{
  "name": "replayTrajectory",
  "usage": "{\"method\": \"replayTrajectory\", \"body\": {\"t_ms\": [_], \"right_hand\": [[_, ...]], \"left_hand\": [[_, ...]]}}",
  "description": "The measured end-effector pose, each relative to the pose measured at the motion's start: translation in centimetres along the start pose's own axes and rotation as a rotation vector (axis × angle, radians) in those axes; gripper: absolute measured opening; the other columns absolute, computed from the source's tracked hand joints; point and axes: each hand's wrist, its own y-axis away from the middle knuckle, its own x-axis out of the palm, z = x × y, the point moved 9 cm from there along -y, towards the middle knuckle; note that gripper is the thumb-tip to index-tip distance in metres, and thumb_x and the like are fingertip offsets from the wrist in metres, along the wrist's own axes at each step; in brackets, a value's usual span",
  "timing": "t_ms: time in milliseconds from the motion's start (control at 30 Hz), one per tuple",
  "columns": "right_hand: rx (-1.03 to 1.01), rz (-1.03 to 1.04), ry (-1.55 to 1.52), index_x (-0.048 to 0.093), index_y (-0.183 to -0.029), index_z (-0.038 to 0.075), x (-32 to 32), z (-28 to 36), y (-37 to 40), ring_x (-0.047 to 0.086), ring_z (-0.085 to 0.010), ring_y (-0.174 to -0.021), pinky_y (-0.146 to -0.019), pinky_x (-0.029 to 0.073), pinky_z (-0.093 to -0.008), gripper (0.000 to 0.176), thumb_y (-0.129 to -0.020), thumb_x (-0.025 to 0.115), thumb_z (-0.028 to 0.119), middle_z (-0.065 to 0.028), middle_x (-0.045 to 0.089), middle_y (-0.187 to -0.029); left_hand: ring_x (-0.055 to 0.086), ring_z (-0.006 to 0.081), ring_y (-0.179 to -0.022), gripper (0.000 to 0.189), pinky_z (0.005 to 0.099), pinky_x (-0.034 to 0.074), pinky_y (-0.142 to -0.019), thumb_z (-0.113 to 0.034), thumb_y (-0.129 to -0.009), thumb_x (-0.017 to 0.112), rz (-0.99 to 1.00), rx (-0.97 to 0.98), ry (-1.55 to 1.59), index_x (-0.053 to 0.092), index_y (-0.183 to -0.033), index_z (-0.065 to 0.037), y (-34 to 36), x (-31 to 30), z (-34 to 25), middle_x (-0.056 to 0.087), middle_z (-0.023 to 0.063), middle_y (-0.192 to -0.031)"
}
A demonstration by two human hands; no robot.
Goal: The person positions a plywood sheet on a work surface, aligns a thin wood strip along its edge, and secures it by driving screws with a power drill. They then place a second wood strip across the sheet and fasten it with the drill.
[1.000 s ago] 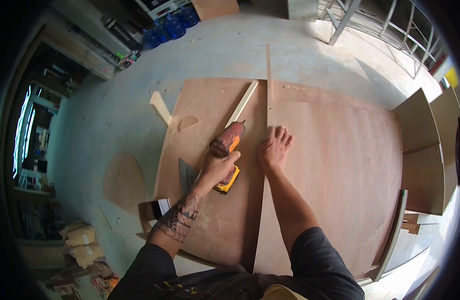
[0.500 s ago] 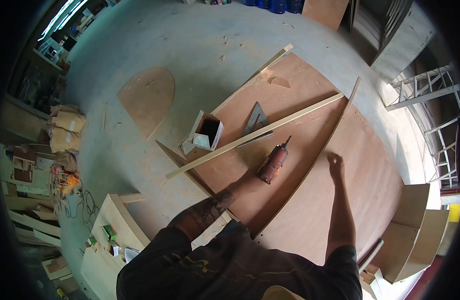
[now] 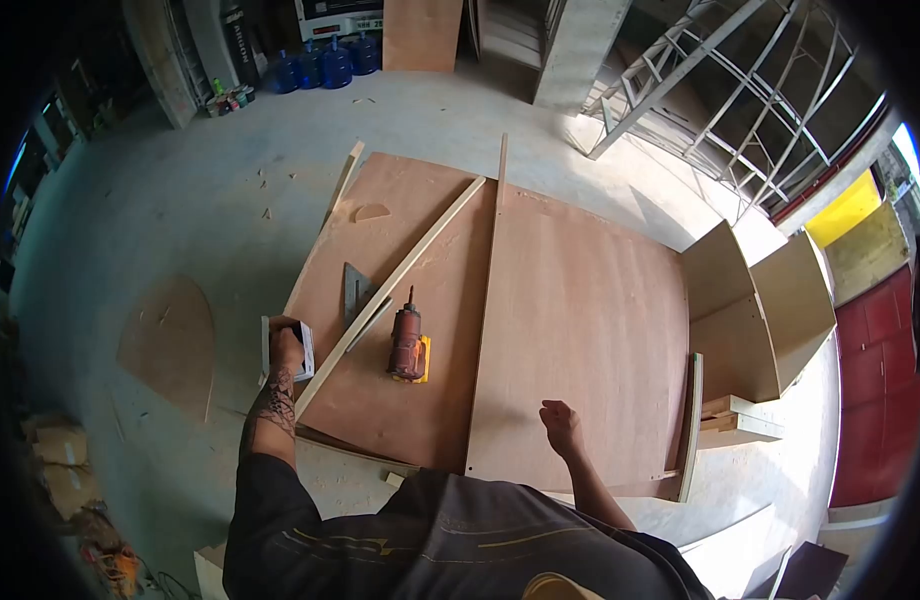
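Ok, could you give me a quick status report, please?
Left hand at the small box. Right hand curled above plywood. Drill lying between, untouched.

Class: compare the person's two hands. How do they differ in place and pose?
The left hand reaches into a small box beside the plywood's left edge; the right hand is over the right plywood sheet, touching no tool. The left forearm is tattooed; the right is bare. Neither holds the drill, which lies between them.
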Motion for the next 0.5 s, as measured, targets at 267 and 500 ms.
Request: {"method": "replayTrajectory", "body": {"t_ms": [267,500], "right_hand": [[-0.026,0.006,-0.130,0.072,-0.119,-0.001,1.4,2.7,1.2,0.077,-0.0285,-0.095,-0.082,0.060,-0.0382,0.029,-0.098,0.070,0.019,-0.0220,0.078,-0.099],[-0.055,0.163,-0.127,0.072,-0.118,-0.001,5.4,4.2,2.4,0.077,-0.0323,-0.097,-0.085,0.061,-0.0419,0.031,-0.097,0.070,0.021,-0.0208,0.078,-0.103]], "left_hand": [[0.074,0.0431,-0.101,0.018,0.0496,0.055,-0.098,-0.008,-0.081,0.075,0.220,0.151,-0.210,0.079,-0.093,0.005,-2.0,2.2,2.1,0.075,0.0286,-0.100],[0.072,0.0444,-0.109,0.025,0.0493,0.051,-0.107,-0.008,-0.085,0.069,0.222,0.104,-0.312,0.078,-0.102,0.008,-1.5,1.3,0.9,0.074,0.0316,-0.107]]}}
